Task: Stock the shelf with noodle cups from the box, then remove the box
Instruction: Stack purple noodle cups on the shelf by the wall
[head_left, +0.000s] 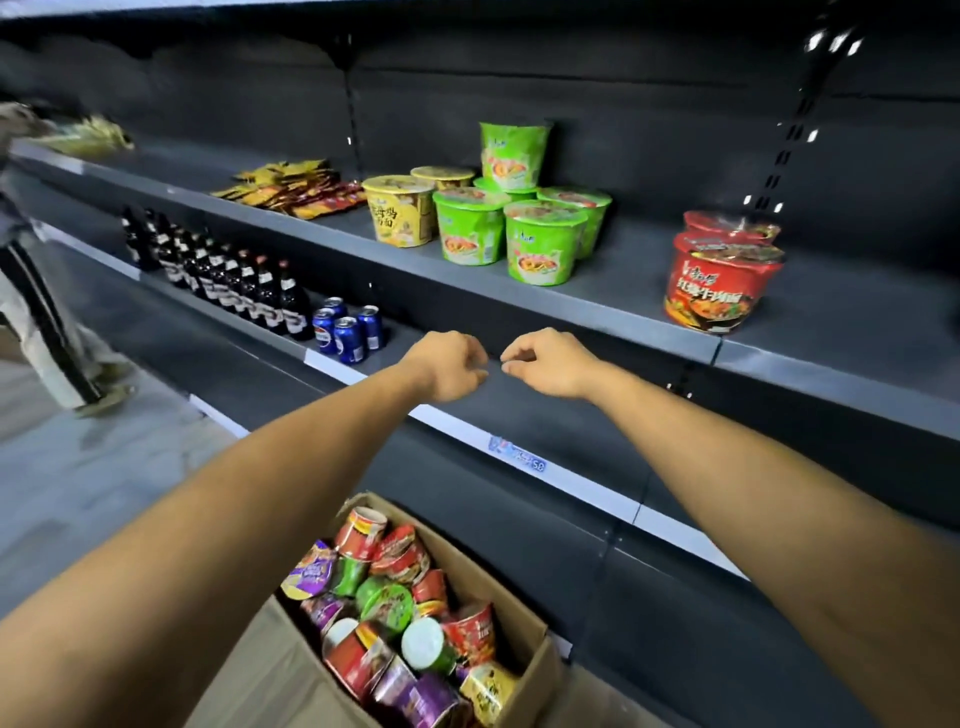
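Left hand (451, 366) and right hand (546, 364) hovered empty, loosely curled, above the full box (535, 686), seemingly between picks.

The brown cardboard box (501, 584) runs off the bottom edge, so its near end is unseen, and the noodle cups (395, 597) heaped inside cover those beneath them. Both forearms are cut by the bottom corners. The left hand (449, 366) shows its back, fingertips tucked out of sight. On the shelf, a red-lidded noodle bowl (719, 283) hides most of the second red bowl (730, 226) behind it. The blue price label (517, 454) on the lower rail is blurred. At the left edge, a person in striped trousers (36, 312) is cut off and smeared, as are the yellow packets (96, 136) above.
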